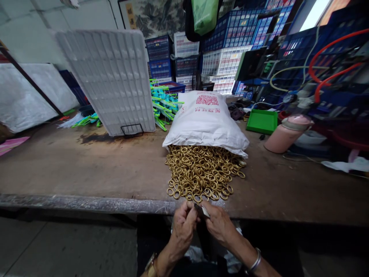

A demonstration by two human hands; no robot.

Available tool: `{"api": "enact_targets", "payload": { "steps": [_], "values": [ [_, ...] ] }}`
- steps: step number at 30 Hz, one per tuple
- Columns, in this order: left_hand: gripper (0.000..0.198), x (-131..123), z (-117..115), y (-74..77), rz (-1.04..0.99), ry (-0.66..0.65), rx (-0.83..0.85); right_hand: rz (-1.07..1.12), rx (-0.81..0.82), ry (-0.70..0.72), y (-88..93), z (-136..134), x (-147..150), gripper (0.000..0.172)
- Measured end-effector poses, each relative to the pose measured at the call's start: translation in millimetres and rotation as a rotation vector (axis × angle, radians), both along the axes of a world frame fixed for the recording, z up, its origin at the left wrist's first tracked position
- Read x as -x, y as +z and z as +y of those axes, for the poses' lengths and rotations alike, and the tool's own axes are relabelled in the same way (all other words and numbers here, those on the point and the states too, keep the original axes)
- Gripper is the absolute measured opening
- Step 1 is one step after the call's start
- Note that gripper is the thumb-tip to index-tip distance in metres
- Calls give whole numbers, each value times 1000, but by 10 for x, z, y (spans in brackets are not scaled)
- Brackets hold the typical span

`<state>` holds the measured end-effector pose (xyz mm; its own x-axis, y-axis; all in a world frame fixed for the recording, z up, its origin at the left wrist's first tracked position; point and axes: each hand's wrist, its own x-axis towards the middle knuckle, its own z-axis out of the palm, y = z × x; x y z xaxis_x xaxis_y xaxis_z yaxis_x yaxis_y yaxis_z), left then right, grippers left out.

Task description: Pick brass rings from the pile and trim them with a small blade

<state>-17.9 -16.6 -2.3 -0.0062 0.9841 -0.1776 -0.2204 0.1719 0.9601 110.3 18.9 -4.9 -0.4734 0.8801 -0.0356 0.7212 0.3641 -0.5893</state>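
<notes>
My left hand [183, 223] is closed in a pinch at the table's front edge. Whatever its fingers hold is hidden from view. Close beside it, my right hand [218, 222] grips a small tool [199, 210] with a dark flat end and a pale part. The dark end reaches the left fingertips. Just beyond both hands lies a heap of brass-coloured rings [198, 169], with a few loose ones along its rim. The heap spills from under the near end of a white sack [204, 119] with red print.
A grey-white ribbed panel [109, 80] stands upright at the left, with green and blue plastic pieces [164, 104] behind it. On the right are a green tray [261, 121], a pink bottle [285, 134] and orange hoses [317, 77]. Stacked crates [219, 63] line the back.
</notes>
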Motion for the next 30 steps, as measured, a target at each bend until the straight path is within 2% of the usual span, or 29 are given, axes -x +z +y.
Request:
{"api": "enact_targets", "payload": {
  "steps": [2, 5, 8, 12, 16, 20, 25, 30],
  "values": [
    [32, 5, -54, 54, 17, -11, -40, -50, -11, 8, 0, 21, -34, 30],
    [32, 0, -152, 193, -19, -70, -49, -166, -74, -62, -23, 70, -124, 25],
    [31, -5, -201, 276, -177, -132, 24, -228, -183, -159, -54, 116, -207, 22],
    [31, 6, -154, 220, -391, -107, 130, -187, -228, -207, -72, 147, -197, 23],
    [25, 36, -98, 153, -469, -46, 151, -168, -234, -197, -73, 155, -100, 27],
    [22, 77, -92, 130, -564, -45, 201, -219, -205, -250, -70, 163, -65, 20],
    [22, 85, -84, 77, -651, -23, 297, -269, -198, -340, -40, 194, -106, 15],
    [25, 45, -42, 49, -597, -8, 270, -326, -219, -289, -36, 219, -102, 15]
  ]
}}
